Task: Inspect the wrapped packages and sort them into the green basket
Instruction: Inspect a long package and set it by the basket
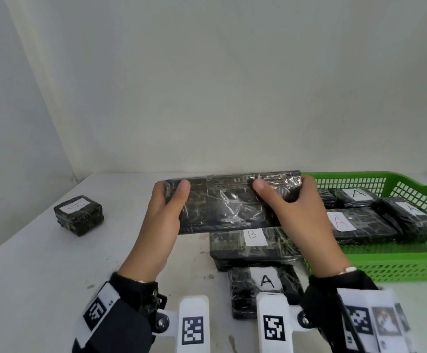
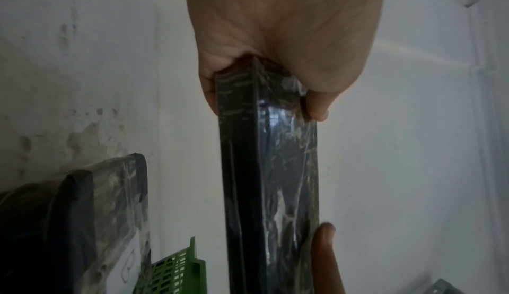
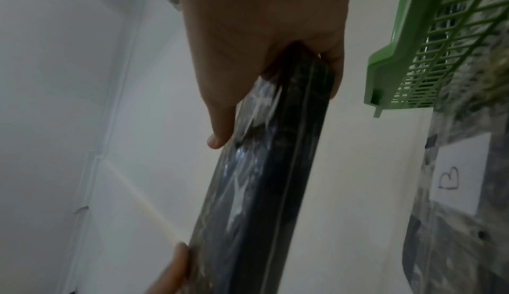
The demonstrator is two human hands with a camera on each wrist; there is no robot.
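A long flat black package (image 1: pixel 230 202) wrapped in clear film is held up above the table, tilted with its unlabelled face toward me. My left hand (image 1: pixel 166 207) grips its left end, thumb on top. My right hand (image 1: pixel 291 200) grips its right end the same way. The left wrist view shows the package (image 2: pixel 270 168) edge-on between thumb and fingers, as does the right wrist view of the package (image 3: pixel 264 179). The green basket (image 1: pixel 398 263) stands at the right and holds several packages with A labels (image 1: pixel 339 221).
On the white table (image 1: pixel 41 263) below the held package lie a package labelled B (image 1: pixel 254 244) and one labelled A (image 1: pixel 264 286). A small square labelled package (image 1: pixel 78 215) sits apart at the left. A pale wall rises behind the table.
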